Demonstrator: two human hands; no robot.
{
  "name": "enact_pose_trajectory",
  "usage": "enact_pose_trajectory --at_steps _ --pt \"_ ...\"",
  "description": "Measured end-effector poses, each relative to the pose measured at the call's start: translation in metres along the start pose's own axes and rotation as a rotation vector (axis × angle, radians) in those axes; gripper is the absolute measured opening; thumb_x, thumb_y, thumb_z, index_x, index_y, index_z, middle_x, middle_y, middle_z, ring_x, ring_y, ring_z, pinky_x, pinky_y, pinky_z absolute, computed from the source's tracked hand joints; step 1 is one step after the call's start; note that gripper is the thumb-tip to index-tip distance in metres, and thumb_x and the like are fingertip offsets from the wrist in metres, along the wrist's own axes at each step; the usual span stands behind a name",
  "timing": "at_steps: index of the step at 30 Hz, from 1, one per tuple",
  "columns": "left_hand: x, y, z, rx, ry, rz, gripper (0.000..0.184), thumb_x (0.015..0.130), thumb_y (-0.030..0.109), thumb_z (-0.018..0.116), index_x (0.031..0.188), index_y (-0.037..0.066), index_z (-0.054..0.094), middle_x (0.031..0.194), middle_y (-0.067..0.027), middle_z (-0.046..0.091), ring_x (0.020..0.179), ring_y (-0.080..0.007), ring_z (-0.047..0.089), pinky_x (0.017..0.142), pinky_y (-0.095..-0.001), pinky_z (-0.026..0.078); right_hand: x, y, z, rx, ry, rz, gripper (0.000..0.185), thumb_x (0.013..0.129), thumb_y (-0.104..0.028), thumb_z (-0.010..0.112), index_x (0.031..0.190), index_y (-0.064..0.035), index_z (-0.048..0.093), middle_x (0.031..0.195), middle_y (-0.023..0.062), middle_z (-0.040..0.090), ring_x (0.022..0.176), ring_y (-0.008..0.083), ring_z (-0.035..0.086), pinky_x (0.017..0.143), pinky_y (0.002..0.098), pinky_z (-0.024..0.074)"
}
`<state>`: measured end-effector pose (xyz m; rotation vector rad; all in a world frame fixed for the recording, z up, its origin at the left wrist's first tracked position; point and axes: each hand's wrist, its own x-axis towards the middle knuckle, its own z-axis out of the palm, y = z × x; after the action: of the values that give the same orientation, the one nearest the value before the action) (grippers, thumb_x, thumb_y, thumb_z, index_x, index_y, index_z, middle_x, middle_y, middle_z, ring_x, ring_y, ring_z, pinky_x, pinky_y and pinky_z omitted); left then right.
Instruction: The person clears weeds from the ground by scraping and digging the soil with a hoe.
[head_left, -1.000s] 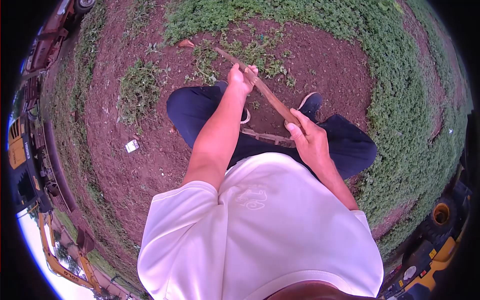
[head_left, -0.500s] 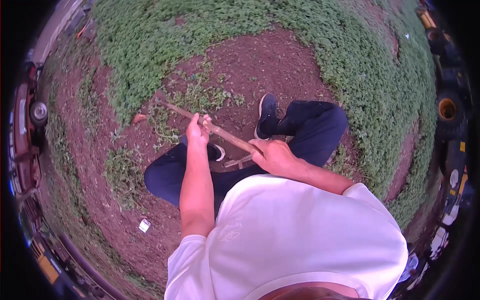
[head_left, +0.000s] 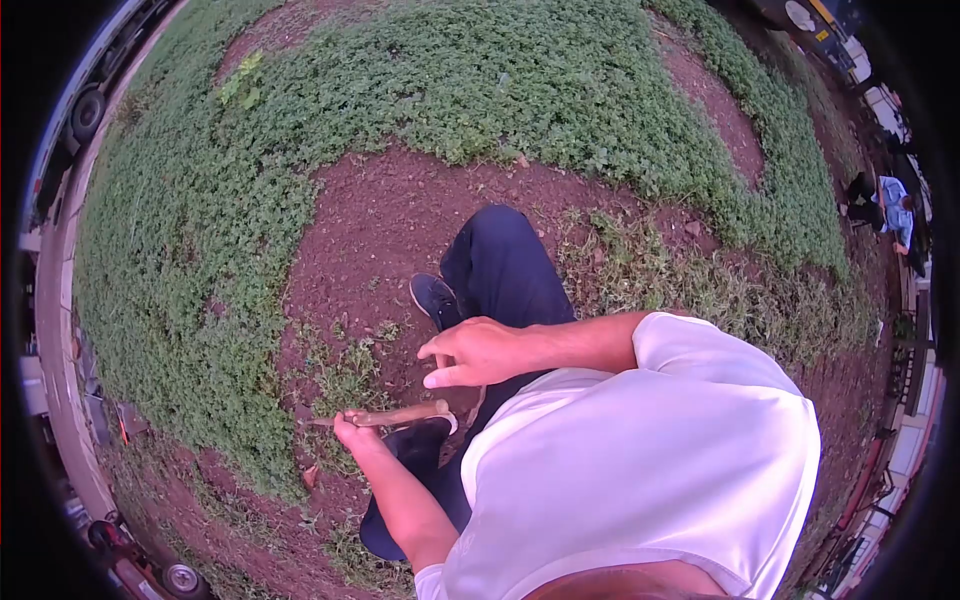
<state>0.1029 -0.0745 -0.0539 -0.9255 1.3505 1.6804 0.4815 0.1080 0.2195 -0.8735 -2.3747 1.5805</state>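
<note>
My left hand [head_left: 352, 430] is wrapped round the wooden handle of a hoe [head_left: 405, 413], low over the soil beside my shoe. The handle's thick end points right, towards my legs; its far end, by the uprooted weeds [head_left: 350, 375], is small and hard to make out. Off the handle, my right hand [head_left: 478, 350] hangs in the air above it, fingers apart and nothing in them. A dark shoe [head_left: 434, 298] rests on the bare soil [head_left: 370, 220] just beyond that hand.
Dense low green plants [head_left: 450, 90] border the bare soil at the front and left. Pulled, wilting weeds [head_left: 680, 265] lie to the right. At the far right is another person [head_left: 893, 205]. Vehicles, including a red one [head_left: 140, 570], stand around the edges.
My right hand has let go of the hoe handle and opened. The left hand still grips it. My view has turned to the right, bringing another person into sight.
</note>
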Motion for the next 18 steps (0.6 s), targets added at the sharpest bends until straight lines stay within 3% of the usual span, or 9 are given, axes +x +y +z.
enact_pose_trajectory --at_steps 3,5,9,11,12,14,18 --pt "-0.001 0.047 -0.006 0.071 -0.131 0.007 0.027 0.099 0.027 0.045 0.076 0.014 0.043 0.059 0.0012 0.049 0.047 -0.0134 0.047 0.043 -0.0279 0.04 0.01 0.025 -0.066 -0.063 0.482 0.182 0.04 0.092 -0.043 0.066 0.091 -0.0031 0.07 0.078 0.0143 0.07 0.078 0.0331 0.07 0.074 0.0457 0.0539" --pt "-0.031 0.073 0.005 0.066 -0.115 0.064 0.024 0.099 0.025 0.045 0.079 0.013 0.045 0.063 0.0012 0.051 0.051 -0.0136 0.05 0.045 -0.0268 0.041 0.021 0.058 -0.099 -0.17 0.791 0.292 0.041 0.091 -0.042 0.065 0.078 -0.0036 0.066 0.075 0.0158 0.069 0.076 0.0349 0.07 0.073 0.0482 0.053" --pt "-0.015 0.147 0.003 -0.101 -0.047 0.033 0.015 0.091 0.015 0.05 0.077 0.01 0.051 0.062 -0.0014 0.054 0.053 -0.0149 0.058 0.046 -0.0274 0.045 0.049 0.108 -0.116 -0.339 0.889 0.381 0.039 0.093 -0.041 0.061 0.079 -0.004 0.065 0.078 0.0189 0.069 0.079 0.0392 0.069 0.074 0.0523 0.0521" --pt "0.001 0.179 -0.005 -0.172 0.042 0.131 0.011 0.088 0.012 0.052 0.077 0.011 0.053 0.063 -0.002 0.055 0.052 -0.0153 0.059 0.045 -0.0262 0.047 0.057 0.107 -0.118 -0.483 0.826 0.258 0.039 0.094 -0.04 0.058 0.08 -0.004 0.065 0.08 0.0187 0.069 0.079 0.0393 0.069 0.075 0.0524 0.0525" --pt "-0.012 0.19 -0.003 -0.155 0.023 0.011 0.011 0.088 0.012 0.052 0.077 0.011 0.053 0.062 -0.002 0.055 0.052 -0.0153 0.058 0.044 -0.0255 0.046 0.056 0.102 -0.119 -0.472 0.795 0.287 0.038 0.095 -0.038 0.056 0.081 -0.0042 0.066 0.08 0.0184 0.069 0.081 0.0393 0.069 0.077 0.0521 0.0529" --pt "-0.029 0.194 0.007 -0.129 -0.024 -0.123 0.01 0.087 0.012 0.053 0.077 0.012 0.053 0.061 -0.0019 0.054 0.051 -0.0154 0.058 0.043 -0.0248 0.046 0.052 0.104 -0.12 -0.476 0.827 0.282 0.037 0.095 -0.037 0.055 0.082 -0.0044 0.066 0.081 0.0184 0.069 0.083 0.0392 0.069 0.078 0.0518 0.0531" --pt "-0.031 0.187 0.003 -0.155 0.035 -0.001 0.01 0.086 0.013 0.054 0.076 0.013 0.053 0.063 -0.0024 0.055 0.052 -0.0151 0.058 0.043 -0.0244 0.046 0.045 0.109 -0.13 -0.459 0.804 0.344 0.037 0.095 -0.036 0.053 0.083 -0.0046 0.067 0.088 0.0184 0.07 0.087 0.0381 0.069 0.08 0.0511 0.0536"
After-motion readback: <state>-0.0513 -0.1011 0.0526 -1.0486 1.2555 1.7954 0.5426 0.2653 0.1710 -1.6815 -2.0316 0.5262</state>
